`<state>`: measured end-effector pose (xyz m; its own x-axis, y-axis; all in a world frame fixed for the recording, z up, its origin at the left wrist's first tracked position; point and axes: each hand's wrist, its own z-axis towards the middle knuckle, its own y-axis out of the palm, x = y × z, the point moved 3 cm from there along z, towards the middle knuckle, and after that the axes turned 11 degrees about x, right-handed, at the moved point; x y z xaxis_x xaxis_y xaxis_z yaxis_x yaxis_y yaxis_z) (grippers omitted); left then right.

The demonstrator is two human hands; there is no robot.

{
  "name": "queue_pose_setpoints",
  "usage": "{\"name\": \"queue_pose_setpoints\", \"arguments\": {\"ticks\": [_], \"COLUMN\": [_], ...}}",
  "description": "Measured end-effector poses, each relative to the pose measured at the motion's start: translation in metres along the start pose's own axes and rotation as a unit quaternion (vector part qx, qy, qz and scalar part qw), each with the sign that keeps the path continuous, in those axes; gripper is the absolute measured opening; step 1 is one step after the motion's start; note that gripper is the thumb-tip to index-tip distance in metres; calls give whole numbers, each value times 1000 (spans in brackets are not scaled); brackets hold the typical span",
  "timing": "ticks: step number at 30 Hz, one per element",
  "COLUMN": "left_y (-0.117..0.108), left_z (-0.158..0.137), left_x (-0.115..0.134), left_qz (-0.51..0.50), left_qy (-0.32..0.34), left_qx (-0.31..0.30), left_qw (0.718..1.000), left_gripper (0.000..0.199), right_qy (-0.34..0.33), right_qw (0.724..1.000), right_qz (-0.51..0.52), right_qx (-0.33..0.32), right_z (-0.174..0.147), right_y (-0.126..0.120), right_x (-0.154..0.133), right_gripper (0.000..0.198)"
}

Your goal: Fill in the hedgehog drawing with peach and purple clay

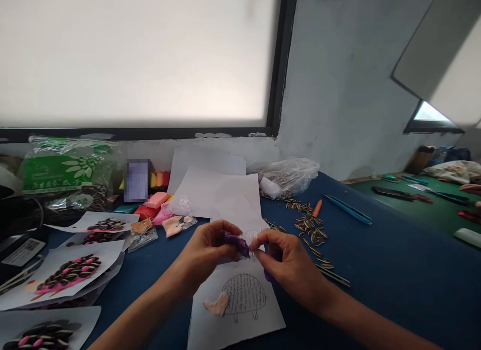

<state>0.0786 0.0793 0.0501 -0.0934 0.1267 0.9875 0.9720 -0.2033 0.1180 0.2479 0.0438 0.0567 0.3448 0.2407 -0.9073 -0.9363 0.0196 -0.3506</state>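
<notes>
Between my two hands is soft purple clay (242, 245) with a clear plastic wrapper (251, 239) around part of it. My left hand (214, 247) has its fingers closed on the clay. A pinch of my right hand (285, 259) grips the wrapper, and more purple shows under its fingers. Just below lies a paper with a hedgehog drawing (244, 294), its body filled with pencil marks. Flattened pale pink clay (218, 305) covers the animal's head. The clay's far side is hidden by my fingers.
Sunflower seeds (311, 227), an orange stick (317, 208) and blue tweezers (347, 208) lie at right on the blue table. Coloured clay packs (156, 199) and finished seed pictures (71, 275) are at left. White sheets (225, 189) and a plastic bag (289, 177) lie behind.
</notes>
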Motion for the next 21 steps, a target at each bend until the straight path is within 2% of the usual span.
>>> {"name": "queue_pose_setpoints", "arguments": {"ticks": [6,9,15,21], "left_y": [4,4,7,7], "left_z": [-2,-3,-4,-5], "left_x": [-1,-2,-3,1], "left_qz": [-1,5,26,50], "left_qy": [4,2,3,-5], "left_qx": [18,16,-8,-21], "left_qw": [1000,1000,1000,999], "left_gripper": [31,30,29,38], "right_qy": [33,6,-54,-105], "right_qw": [997,999,997,993], "right_qz": [62,50,-9,-55], "right_qx": [-8,-9,-50,-26], "right_z": [1,0,-3,-4], "right_y": [2,2,5,3], "right_x": [0,-3,-10,-13], "right_gripper": [5,6,19,18]}}
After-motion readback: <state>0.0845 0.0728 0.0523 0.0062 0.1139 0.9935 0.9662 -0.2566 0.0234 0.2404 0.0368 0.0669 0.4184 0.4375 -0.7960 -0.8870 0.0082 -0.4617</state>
